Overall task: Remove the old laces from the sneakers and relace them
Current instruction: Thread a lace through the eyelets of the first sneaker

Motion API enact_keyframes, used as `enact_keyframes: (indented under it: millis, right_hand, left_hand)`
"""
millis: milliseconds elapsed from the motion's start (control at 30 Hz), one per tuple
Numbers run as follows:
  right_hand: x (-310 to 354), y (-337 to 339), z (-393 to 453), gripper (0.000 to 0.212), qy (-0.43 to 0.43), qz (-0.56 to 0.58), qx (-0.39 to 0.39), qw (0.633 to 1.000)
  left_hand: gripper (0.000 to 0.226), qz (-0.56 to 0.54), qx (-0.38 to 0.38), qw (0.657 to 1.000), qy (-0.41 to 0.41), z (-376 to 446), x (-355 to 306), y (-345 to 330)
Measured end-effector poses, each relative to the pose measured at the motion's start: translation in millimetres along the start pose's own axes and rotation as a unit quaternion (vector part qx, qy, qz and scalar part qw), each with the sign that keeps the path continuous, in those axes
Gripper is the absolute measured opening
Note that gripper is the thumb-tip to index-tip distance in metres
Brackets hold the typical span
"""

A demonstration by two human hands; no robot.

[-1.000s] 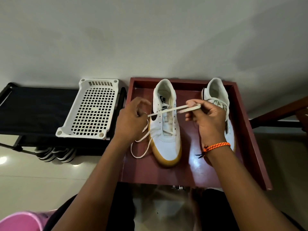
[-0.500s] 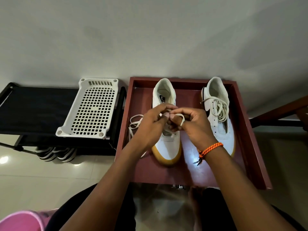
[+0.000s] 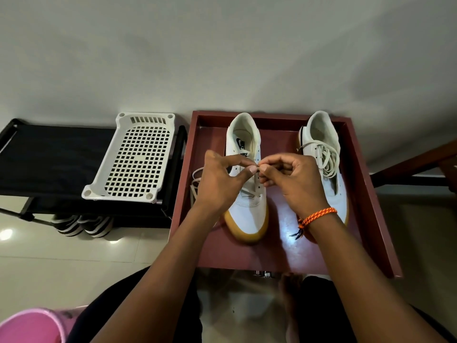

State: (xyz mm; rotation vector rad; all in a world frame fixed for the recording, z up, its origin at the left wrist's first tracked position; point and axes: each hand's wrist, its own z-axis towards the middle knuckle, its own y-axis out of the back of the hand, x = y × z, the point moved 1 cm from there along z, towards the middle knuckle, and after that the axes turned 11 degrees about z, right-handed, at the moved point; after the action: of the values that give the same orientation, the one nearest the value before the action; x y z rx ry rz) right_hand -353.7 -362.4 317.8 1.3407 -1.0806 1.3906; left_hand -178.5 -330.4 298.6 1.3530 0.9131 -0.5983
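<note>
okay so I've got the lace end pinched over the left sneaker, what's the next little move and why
Probably feed the lace tip, pinched between your left hand and right hand, down into the nearest open eyelet of the left sneaker. Its upper eyelets look empty, and slack lace lies on the tray beside it.

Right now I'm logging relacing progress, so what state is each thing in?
White gum-soled left sneaker: upright, eyelets mostly empty.
Cream flat lace: one end pinched by both hands, rest trailing left of the shoe.
White right sneaker: upright, loose lace piled on top.
Left hand: pinching lace tip.
Right hand: pinching lace tip.
White perforated plastic tray: upside down.
</note>
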Motion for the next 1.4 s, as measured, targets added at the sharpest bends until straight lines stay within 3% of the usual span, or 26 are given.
enact_keyframes:
  millis: [133, 200, 267, 333, 400, 500, 633, 800, 900, 1033, 1267, 1400]
  right_hand:
    - [3, 5, 0, 0.008, -0.007, 0.001, 0.014, 1.0]
    - [2, 5, -1, 0.009, -0.012, -0.011, 0.03, 0.999]
    - [-1, 3, -3, 0.009, -0.009, -0.028, 0.043, 0.999]
    - [-3, 1, -3, 0.009, -0.003, -0.034, 0.049, 0.998]
    - [-2, 1, -2, 0.009, -0.004, -0.018, 0.049, 0.999]
    - [1, 2, 0, 0.011, -0.006, -0.007, 0.051, 0.999]
    - [-4, 2, -1, 0.015, -0.01, -0.036, 0.041, 0.998]
    - [-11, 4, -1, 0.015, -0.036, -0.109, 0.016, 0.993]
    - [-18, 8, -1, 0.02, -0.041, -0.181, 0.003, 0.983]
    - [-22, 9, -4, 0.022, -0.073, -0.23, 0.016, 0.97]
    - [-21, 10, -6, 0.025, -0.091, -0.237, 0.021, 0.967]
    - [-20, 10, -7, 0.024, -0.096, -0.238, 0.021, 0.966]
  left_hand:
    - [0.013, -0.023, 0.017, 0.999, 0.039, -3, -7, 5]
    - [0.013, 0.021, 0.025, 0.999, 0.032, -4, -7, 6]
    - [0.009, 0.142, -0.016, 0.989, -0.024, -6, -8, 5]
    - [0.007, 0.184, -0.051, 0.976, -0.105, -6, -9, 1]
    - [0.006, 0.133, -0.037, 0.981, -0.136, -6, -11, -1]
    - [0.013, 0.04, 0.008, 0.997, -0.069, -5, -12, -1]
    - [0.014, 0.023, 0.019, 0.999, -0.018, -4, -9, -3]
    - [0.014, 0.141, -0.005, 0.99, 0.016, -7, -10, -1]
    - [0.013, 0.274, -0.055, 0.96, -0.005, -13, -12, -2]
    - [0.017, 0.336, -0.041, 0.941, -0.024, -16, -13, -10]
    - [0.012, 0.228, 0.002, 0.973, 0.032, -9, -2, -21]
    - [0.016, 0.189, 0.04, 0.981, 0.023, -8, 2, -23]
